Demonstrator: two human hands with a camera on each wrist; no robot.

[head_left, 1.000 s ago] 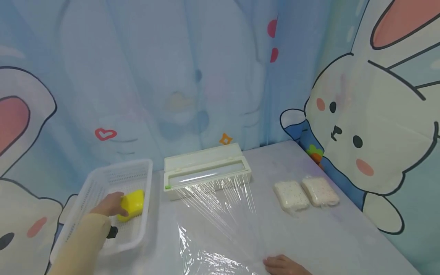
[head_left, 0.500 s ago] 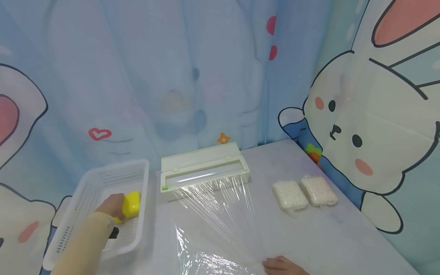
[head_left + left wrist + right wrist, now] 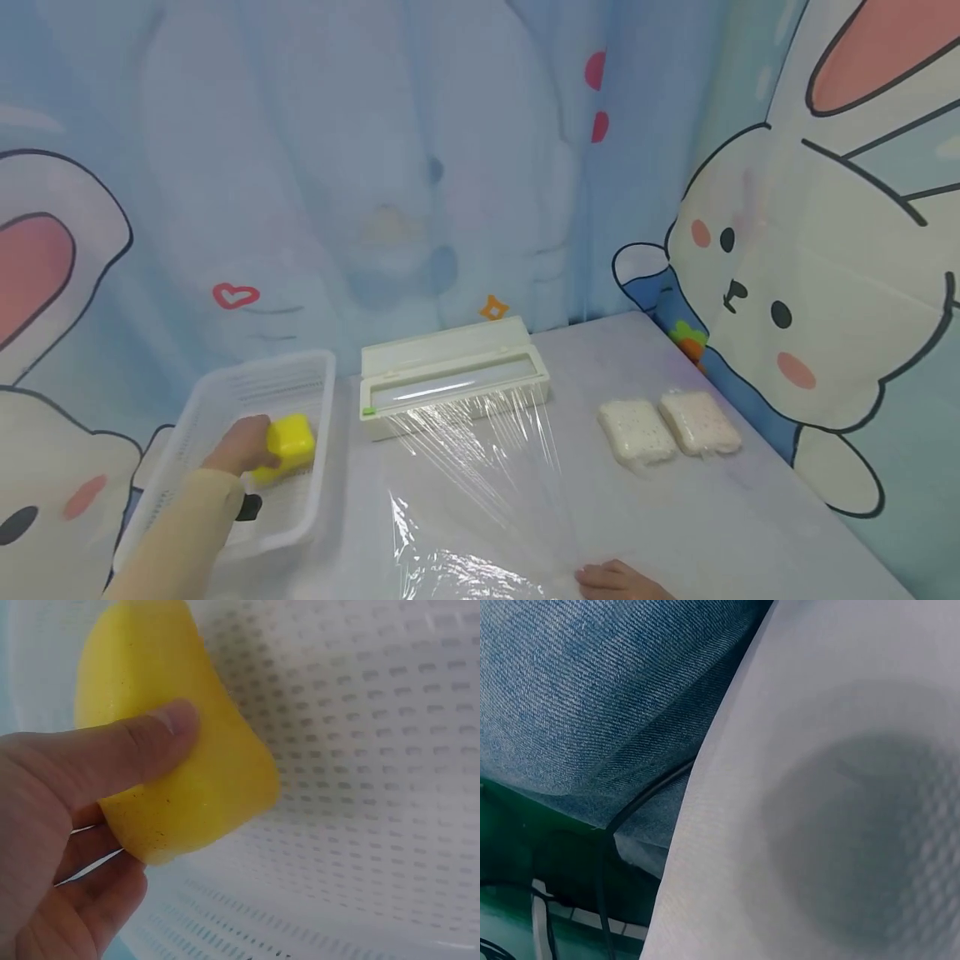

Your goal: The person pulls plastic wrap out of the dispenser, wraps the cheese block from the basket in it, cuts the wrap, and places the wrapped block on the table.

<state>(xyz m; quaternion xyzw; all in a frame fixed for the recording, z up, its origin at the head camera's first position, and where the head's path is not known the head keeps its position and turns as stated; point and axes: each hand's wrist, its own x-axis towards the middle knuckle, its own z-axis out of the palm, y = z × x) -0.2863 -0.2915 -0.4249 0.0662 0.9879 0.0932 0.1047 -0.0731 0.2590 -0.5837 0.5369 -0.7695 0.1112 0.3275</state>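
In the head view my left hand [image 3: 242, 446] reaches into a white plastic basket [image 3: 327, 417] and grips a yellow soap-like bar [image 3: 292, 439]. The left wrist view shows the thumb across the top of this bar [image 3: 199, 776], with fingers curled beneath it. Dark specks dot its smooth surface. Clear cling film [image 3: 480, 500] stretches over the table from an open white dispenser box [image 3: 457, 408]. My right hand [image 3: 622, 581] lies on the table at the film's right side, fingers fairly straight; part of it is cut off by the frame. The right wrist view does not show this hand.
Two film-wrapped pale bars, a white one [image 3: 637, 432] and a pinkish one [image 3: 700, 423], lie to the right. A printed curtain [image 3: 450, 167] hangs behind the table. Below the table edge, a jeans-clad leg [image 3: 607, 697] and a black cable [image 3: 634, 802] show.
The left hand keeps its hold on the yellow bar, shifting only slightly within the basket. The right hand stays where it was. The head view has moved a little.
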